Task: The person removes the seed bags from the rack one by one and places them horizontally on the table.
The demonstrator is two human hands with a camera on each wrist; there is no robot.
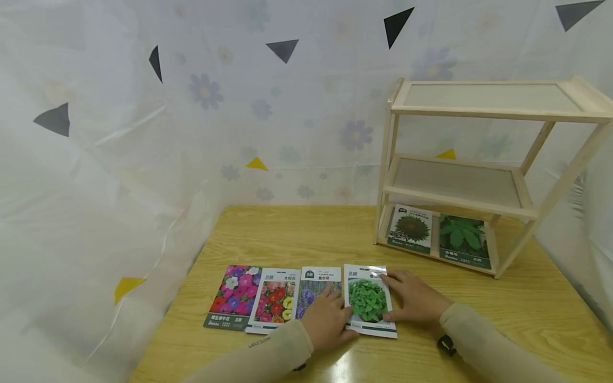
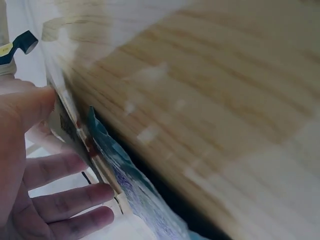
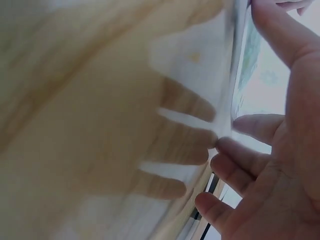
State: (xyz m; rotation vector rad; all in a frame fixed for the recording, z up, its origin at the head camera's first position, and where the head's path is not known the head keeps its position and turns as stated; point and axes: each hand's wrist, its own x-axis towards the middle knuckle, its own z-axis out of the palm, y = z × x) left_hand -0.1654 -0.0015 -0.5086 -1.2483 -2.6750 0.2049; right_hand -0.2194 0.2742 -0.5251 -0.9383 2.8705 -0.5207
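Note:
A seed packet (image 1: 367,298) with a picture of green leaves lies on the table between my two hands. My left hand (image 1: 328,322) reaches across the lower part of a purple-flower seed packet (image 1: 306,298), its thumb side at the green packet's left edge. In the left wrist view, the left fingers (image 2: 75,200) are extended. My right hand (image 1: 415,299) touches the green packet's right edge, fingertips near the top and thumb lower down. The right wrist view shows its fingers (image 3: 245,155) loosely bent along that edge, without closing around it.
Left of these lie a packet of red and yellow flowers (image 1: 275,303) and a pink-flower packet (image 1: 234,290), slightly overlapping. A three-tier wooden rack (image 1: 460,199) stands at the right back. Its bottom shelf holds a sunflower packet (image 1: 411,229) and a green-leaf packet (image 1: 462,236).

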